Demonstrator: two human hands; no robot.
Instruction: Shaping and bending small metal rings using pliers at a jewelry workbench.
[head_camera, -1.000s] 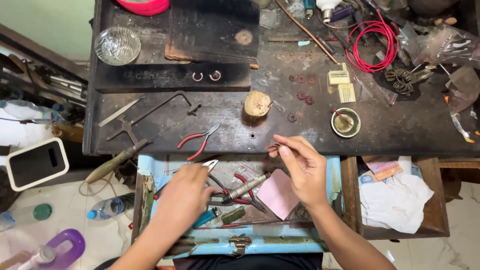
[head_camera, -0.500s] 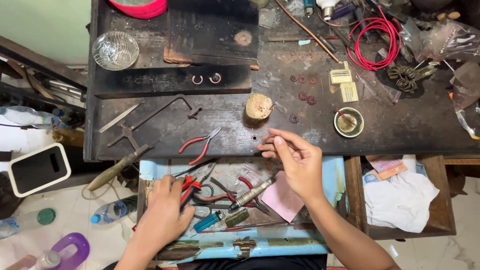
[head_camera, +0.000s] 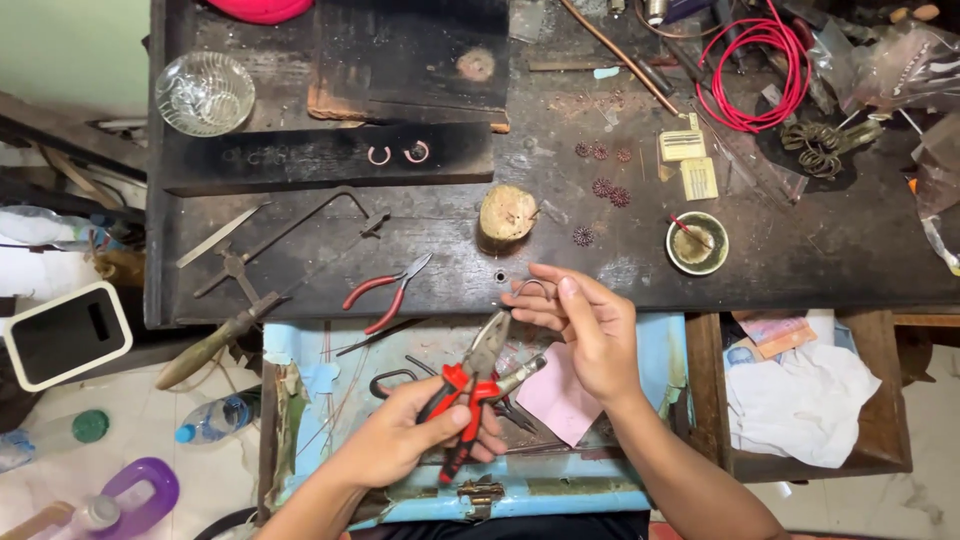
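My left hand (head_camera: 405, 435) grips red-handled pliers (head_camera: 470, 385) over the open drawer (head_camera: 300, 380), jaws pointing up toward my right hand. My right hand (head_camera: 590, 325) pinches a thin bent wire ring (head_camera: 530, 287) at the front edge of the dark workbench (head_camera: 800, 270). The plier tips are just below the ring; whether they touch it I cannot tell. A second, smaller pair of red-handled pliers (head_camera: 385, 290) lies on the bench to the left.
A wooden stump (head_camera: 507, 213), small dish (head_camera: 696, 243), glass bowl (head_camera: 205, 92), red wire coil (head_camera: 755, 65), a jeweller's saw (head_camera: 245, 290) and small rosette pieces (head_camera: 605, 187) sit on the bench. A side drawer (head_camera: 800, 400) holds white cloth. Bottles (head_camera: 215, 418) stand on the floor.
My left hand has lifted the red-handled pliers out of the drawer and raised them toward my right hand, which still holds the wire ring at the bench edge.
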